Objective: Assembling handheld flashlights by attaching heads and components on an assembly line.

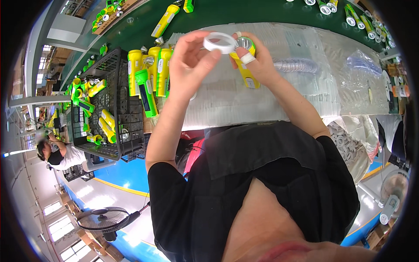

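My left hand (pixel 188 65) pinches a white plastic ring (pixel 214 46) between thumb and fingers, tilted so its opening shows. Close beside it, my right hand (pixel 259 59) grips a yellow flashlight (pixel 250 81) by its head. The flashlight's reflector (pixel 245 43) faces up, framed by a green rim. The ring is at the edge of the flashlight head; whether they touch, I cannot tell. White tape wraps fingers of my right hand. Left of my hands stand several yellow flashlights (pixel 134 72) and a green one (pixel 146 94) with a dark panel.
A black crate (pixel 115 146) of flashlights stands at the left. A row of clear round pieces (pixel 297 65) lies on the plastic-covered bench (pixel 262 107). At right hangs a sack of white rings (pixel 345 144). More flashlights (pixel 165 21) lie on the green surface beyond. A person (pixel 65 157) works far left.
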Motion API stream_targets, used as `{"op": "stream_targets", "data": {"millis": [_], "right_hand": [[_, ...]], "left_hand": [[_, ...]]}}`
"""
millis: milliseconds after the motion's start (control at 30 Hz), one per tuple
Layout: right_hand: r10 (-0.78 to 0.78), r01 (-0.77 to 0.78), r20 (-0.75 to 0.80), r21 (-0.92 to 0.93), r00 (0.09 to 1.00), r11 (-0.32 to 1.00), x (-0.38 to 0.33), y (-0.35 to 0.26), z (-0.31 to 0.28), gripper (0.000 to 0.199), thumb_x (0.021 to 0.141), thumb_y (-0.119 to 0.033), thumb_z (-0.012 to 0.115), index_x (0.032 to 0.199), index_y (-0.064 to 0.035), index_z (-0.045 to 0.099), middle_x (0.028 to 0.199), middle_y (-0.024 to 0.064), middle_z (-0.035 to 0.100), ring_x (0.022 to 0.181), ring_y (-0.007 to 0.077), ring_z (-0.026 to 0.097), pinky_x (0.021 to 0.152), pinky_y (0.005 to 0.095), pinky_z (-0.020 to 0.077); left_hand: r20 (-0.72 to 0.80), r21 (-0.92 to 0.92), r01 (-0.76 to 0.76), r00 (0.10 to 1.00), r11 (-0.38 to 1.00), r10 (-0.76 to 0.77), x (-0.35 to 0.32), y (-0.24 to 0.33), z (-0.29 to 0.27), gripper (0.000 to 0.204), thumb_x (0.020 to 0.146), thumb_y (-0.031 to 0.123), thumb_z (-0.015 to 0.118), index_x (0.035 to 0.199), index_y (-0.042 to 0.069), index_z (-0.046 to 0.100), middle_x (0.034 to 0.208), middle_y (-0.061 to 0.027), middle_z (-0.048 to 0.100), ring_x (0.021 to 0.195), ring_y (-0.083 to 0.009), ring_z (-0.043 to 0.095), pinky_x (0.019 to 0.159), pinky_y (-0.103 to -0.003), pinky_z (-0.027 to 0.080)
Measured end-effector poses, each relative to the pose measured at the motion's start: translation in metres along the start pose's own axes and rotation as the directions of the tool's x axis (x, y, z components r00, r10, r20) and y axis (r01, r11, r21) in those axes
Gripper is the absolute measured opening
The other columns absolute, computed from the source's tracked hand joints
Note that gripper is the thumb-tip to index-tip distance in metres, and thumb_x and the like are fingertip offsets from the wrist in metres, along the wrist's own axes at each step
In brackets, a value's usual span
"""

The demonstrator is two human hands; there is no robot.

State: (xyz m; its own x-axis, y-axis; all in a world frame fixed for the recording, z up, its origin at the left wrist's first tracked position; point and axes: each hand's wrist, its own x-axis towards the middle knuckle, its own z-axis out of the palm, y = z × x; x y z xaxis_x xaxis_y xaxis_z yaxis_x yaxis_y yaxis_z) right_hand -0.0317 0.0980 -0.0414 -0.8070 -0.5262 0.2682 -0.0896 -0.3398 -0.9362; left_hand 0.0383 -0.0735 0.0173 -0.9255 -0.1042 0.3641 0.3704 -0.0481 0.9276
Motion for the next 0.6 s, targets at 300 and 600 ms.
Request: {"op": "stream_targets", "data": {"millis": [300,600], "right_hand": [[-0.038,0.036,0.049,0.04,0.998,0.999,0.002,0.008,-0.002,0.031,0.095,-0.017,0.058,0.124,-0.0059,0.049,0.088,0.0055,0.06,0.073,0.0117,0.059,0.065,0.0275,0.0502],[-0.086,0.079,0.07,0.096,0.994,0.992,-0.001,0.009,-0.011,0.041,0.096,-0.021,0.054,0.133,-0.0077,0.044,0.108,0.0076,0.059,0.092,0.0168,0.061,0.079,0.0306,0.0503]], "left_hand": [[0.142,0.322,-0.298,0.954,0.899,0.265,0.006,-0.014,0.001,0.028,0.079,0.007,0.077,0.102,0.004,0.064,0.117,-0.0118,0.058,0.105,-0.0213,0.062,0.088,-0.033,0.051],[0.356,0.642,-0.441,0.896,0.626,0.266,0.012,-0.004,0.007,0.034,0.072,0.015,0.082,0.105,0.013,0.073,0.107,-0.0088,0.06,0.094,-0.0239,0.058,0.073,-0.034,0.049]]}}
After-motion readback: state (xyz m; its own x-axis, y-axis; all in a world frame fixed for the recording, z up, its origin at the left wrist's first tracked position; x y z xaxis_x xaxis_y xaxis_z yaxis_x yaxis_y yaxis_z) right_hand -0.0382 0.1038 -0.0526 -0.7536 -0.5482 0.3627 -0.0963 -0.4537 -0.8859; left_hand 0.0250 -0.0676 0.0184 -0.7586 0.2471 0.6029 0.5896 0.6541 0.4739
